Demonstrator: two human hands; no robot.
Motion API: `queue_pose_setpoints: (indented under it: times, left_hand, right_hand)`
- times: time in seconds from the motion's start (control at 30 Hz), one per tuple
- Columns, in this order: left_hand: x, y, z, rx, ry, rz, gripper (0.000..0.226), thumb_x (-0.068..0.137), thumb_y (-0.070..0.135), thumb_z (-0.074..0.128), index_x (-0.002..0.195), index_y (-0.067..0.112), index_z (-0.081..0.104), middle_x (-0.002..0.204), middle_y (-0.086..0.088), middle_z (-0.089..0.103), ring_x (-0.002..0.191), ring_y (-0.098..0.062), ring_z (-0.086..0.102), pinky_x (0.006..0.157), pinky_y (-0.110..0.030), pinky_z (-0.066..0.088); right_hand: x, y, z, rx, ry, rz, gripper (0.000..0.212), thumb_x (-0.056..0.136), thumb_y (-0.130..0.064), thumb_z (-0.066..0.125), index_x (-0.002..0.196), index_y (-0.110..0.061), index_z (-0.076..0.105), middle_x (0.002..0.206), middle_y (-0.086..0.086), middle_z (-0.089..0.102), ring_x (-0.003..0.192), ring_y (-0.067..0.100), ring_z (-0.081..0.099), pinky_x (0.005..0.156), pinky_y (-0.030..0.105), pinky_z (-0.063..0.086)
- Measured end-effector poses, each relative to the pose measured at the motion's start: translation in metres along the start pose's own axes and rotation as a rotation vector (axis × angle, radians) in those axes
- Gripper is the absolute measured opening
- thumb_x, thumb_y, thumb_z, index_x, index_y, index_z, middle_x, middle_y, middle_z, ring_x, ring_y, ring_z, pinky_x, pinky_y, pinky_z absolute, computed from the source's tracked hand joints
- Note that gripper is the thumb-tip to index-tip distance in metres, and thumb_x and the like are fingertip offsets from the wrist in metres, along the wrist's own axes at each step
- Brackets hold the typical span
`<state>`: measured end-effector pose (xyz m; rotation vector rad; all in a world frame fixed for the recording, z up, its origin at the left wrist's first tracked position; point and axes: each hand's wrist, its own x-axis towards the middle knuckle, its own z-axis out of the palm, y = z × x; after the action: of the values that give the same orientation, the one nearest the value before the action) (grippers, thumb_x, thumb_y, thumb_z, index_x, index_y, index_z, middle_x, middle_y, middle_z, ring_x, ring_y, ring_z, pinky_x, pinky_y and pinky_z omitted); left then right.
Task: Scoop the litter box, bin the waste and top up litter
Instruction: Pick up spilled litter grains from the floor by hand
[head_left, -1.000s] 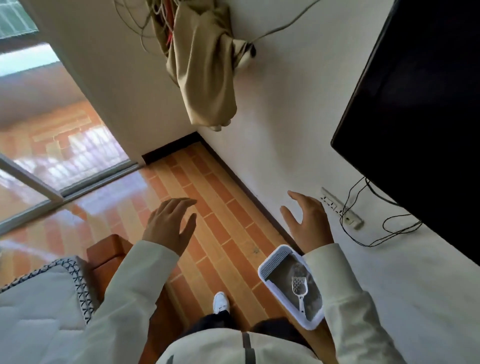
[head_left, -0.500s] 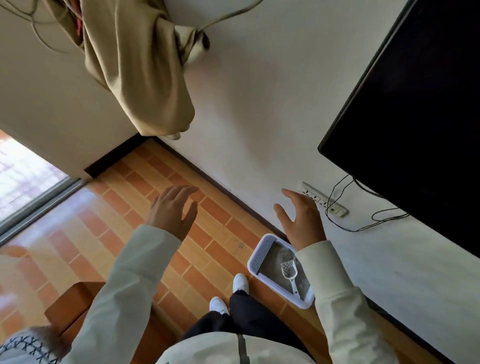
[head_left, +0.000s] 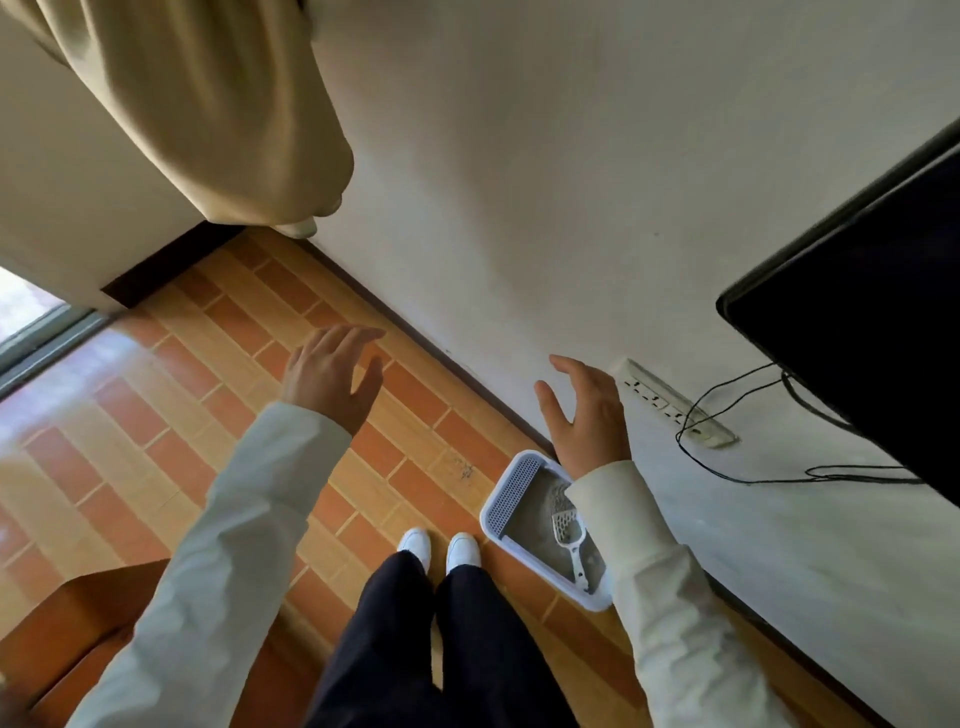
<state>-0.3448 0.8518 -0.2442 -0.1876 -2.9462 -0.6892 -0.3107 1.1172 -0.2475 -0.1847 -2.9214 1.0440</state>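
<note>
Litter box (head_left: 491, 512) half behind right sleeve (head_left: 639, 545), scoop (head_left: 569, 530) inside; fingers of both hands spread, empty.

The floor (head_left: 218, 426) is a brick pattern of terracotta red and tan-orange tiles. The litter box (head_left: 491, 512) is white with a grey-blue perforated grid; its litter (head_left: 530, 535) is grey, the scoop (head_left: 570, 535) white and slotted. The sleeves (head_left: 244, 519) are cream, the trousers (head_left: 415, 649) near-black, the shoes (head_left: 413, 543) white. The curtain (head_left: 208, 104) is beige, the wall (head_left: 519, 182) off-white, the screen (head_left: 872, 322) black, the power strip (head_left: 670, 402) white with black cables (head_left: 727, 470).
</note>
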Motion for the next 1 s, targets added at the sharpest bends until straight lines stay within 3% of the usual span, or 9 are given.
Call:
queue_pose_setpoints:
  times: [0.27,0.4,0.63,0.77,0.9,1.0]
  left_hand:
    - [0.032,-0.108,0.179,0.004,-0.025,0.102,0.029,0.093,0.022,0.048,0.116,0.009,0.061,0.115,-0.012,0.065,0.111,-0.036,0.057,0.093,-0.052,0.044]
    - [0.033,-0.162,0.289,0.027,-0.053,0.180,0.027,0.091,0.014,0.055,0.118,0.009,0.061,0.118,-0.012,0.064,0.113,-0.035,0.056,0.094,-0.050,0.044]
    - [0.030,-0.254,0.471,0.024,-0.059,0.286,0.032,0.094,0.024,0.044,0.119,0.011,0.060,0.121,-0.006,0.063,0.116,-0.029,0.055,0.095,-0.045,0.042]
    - [0.013,-0.288,0.546,0.006,-0.028,0.344,0.031,0.095,0.023,0.046,0.119,0.011,0.060,0.121,-0.007,0.063,0.117,-0.028,0.055,0.095,-0.046,0.044]
    - [-0.012,-0.307,0.605,-0.039,-0.052,0.376,0.031,0.096,0.025,0.045,0.121,0.012,0.059,0.122,-0.005,0.063,0.117,-0.028,0.055,0.093,-0.047,0.045]
    - [-0.031,-0.314,0.634,-0.059,-0.077,0.367,0.032,0.096,0.025,0.045,0.121,0.012,0.059,0.122,-0.006,0.062,0.118,-0.028,0.054,0.092,-0.049,0.045]
  right_hand:
    - [0.052,0.125,0.166,-0.037,-0.001,0.037,0.037,0.094,-0.033,0.056,0.126,-0.014,0.057,0.126,0.006,0.060,0.119,0.016,0.050,0.088,0.018,0.038]
    - [0.070,0.205,0.268,-0.080,-0.033,0.048,0.038,0.094,-0.033,0.055,0.127,-0.015,0.056,0.127,0.005,0.058,0.118,0.014,0.049,0.084,0.018,0.039]
    - [0.094,0.324,0.425,-0.088,-0.007,-0.010,0.037,0.094,-0.033,0.054,0.125,-0.012,0.057,0.124,0.005,0.060,0.119,0.017,0.048,0.091,0.024,0.042]
    - [0.089,0.378,0.489,-0.118,-0.038,0.010,0.038,0.096,-0.038,0.049,0.127,-0.017,0.054,0.127,0.003,0.058,0.118,0.015,0.049,0.088,0.021,0.039]
    - [0.072,0.421,0.534,-0.181,-0.089,0.039,0.032,0.096,-0.038,0.049,0.121,-0.017,0.054,0.116,-0.001,0.059,0.101,0.008,0.047,0.074,0.014,0.035]
    - [0.058,0.442,0.557,-0.208,-0.170,0.065,0.032,0.095,-0.039,0.049,0.119,-0.017,0.051,0.111,0.001,0.057,0.098,0.014,0.052,0.074,0.020,0.044]
